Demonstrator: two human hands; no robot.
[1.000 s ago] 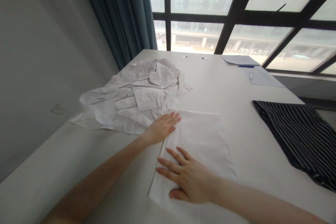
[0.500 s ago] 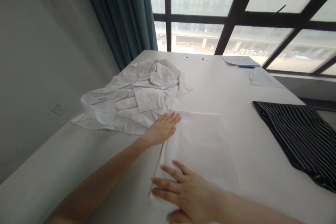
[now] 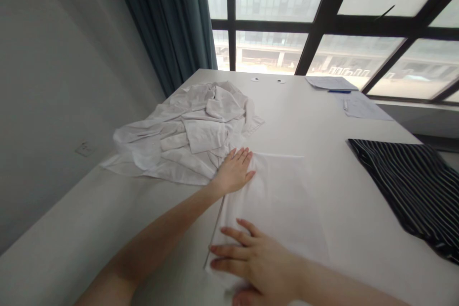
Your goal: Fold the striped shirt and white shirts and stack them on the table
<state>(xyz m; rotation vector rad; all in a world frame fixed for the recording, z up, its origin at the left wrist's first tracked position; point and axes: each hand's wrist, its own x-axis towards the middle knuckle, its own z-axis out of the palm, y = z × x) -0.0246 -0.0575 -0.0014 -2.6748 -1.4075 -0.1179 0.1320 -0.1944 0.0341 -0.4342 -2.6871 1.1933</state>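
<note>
L hand (image 3: 234, 172) flat on far-L corner of folded white cloth (image 3: 283, 201), fingers straight w/ narrow gaps; R hand (image 3: 260, 263) on its nr end, fingers spread wide. Cloth's on white tbl (image 3: 322, 124), btwn crumpled white garment (image 3: 215, 119) & blk striped fabric (image 3: 412, 186).

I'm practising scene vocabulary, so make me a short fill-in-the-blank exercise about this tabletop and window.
The left hand and right hand rest on folded fabric coloured ____.
The crumpled white garment lies nearer the ____ hand.
The dark garment has a ____ pattern.
Left of the window hangs a dark blue ____.

Missing words: white; left; striped; curtain.
</note>
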